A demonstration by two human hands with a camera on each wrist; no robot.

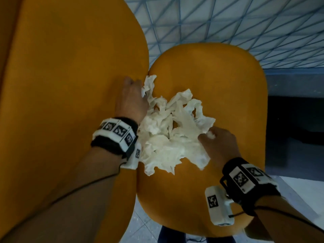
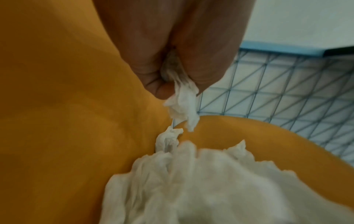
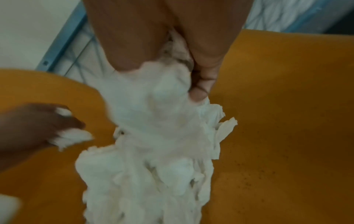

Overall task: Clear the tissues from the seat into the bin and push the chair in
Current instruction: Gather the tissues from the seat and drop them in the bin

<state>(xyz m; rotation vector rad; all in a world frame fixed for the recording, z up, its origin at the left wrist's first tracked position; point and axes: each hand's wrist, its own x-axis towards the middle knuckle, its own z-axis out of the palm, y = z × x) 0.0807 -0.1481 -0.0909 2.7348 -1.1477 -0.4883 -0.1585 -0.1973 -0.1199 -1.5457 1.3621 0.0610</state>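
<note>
Crumpled tissues (image 1: pixel 168 132) heaped lengthwise along seat (image 1: pixel 228 81), left hand (image 1: pixel 130 100) and right hand (image 1: pixel 219 142) pinching opposite edges

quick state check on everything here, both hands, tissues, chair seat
left hand: pinching a strip of tissue near the backrest
right hand: gripping the near-right side of the pile
tissues: crumpled, heaped on the seat
seat: not yet cleared
backrest: bare

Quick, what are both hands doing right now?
Left hand: pinches a bit of the tissues.
Right hand: grips the tissues at the pile's near edge.
</note>
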